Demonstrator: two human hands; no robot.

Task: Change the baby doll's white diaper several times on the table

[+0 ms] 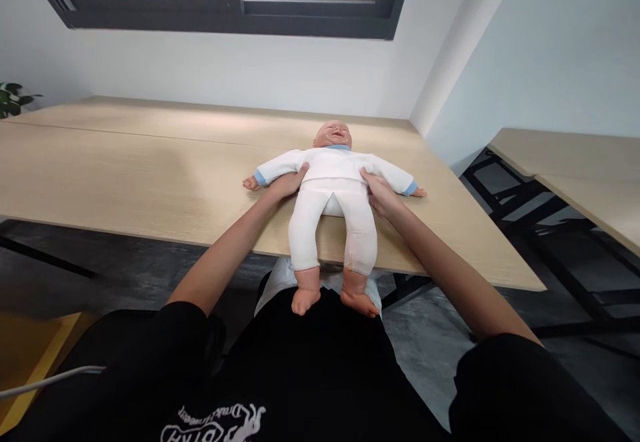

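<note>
baby doll (pixel 333 137) lies face-up, its white suit (pixel 333 165) fully on, with sleeves and legs filled and only the doll's hands and feet bare. pale wood table (pixel 125 175) lies beneath the doll, whose feet overhang the edge. left hand (pixel 287 185) and right hand (pixel 381 195) sit open at the doll's waist, fingers flat on the suit, neither visibly gripping.
</note>
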